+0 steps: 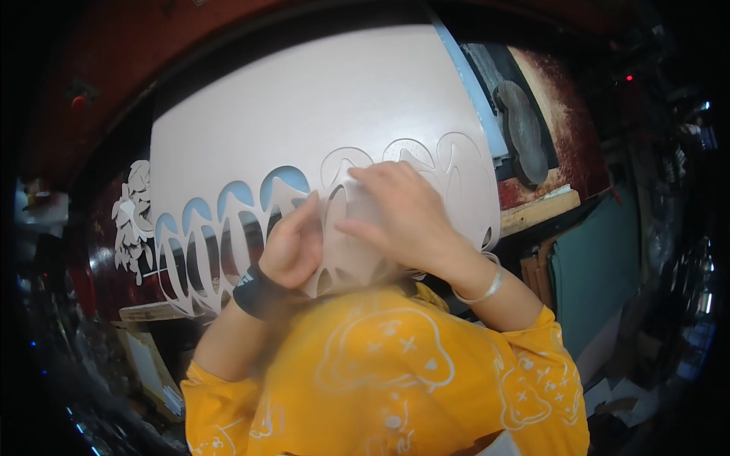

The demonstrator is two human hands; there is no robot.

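A large pale sheet (304, 99) lies in front of me, with a row of long rounded shapes cut along its near edge. Over a loosened pale cut-out piece (357, 243) in this row hovers my right hand (403, 216), its thumb and fingers apart. My left hand (293, 243), fingers loosely bent and thumb side up, rests by the piece's left edge; whether it touches the piece is unclear. To its left, several holes (237, 191) in the sheet reveal light blue beneath. Outlined shapes (460, 167) still sit in the sheet at the right.
A pile of pale scraps (134, 220) lies left of the sheet. At the far right is a dark, sole-shaped metal piece (523, 133) on a black board. A wooden strip (540, 211) edges the dark red table. Green boards (597, 251) stand below right.
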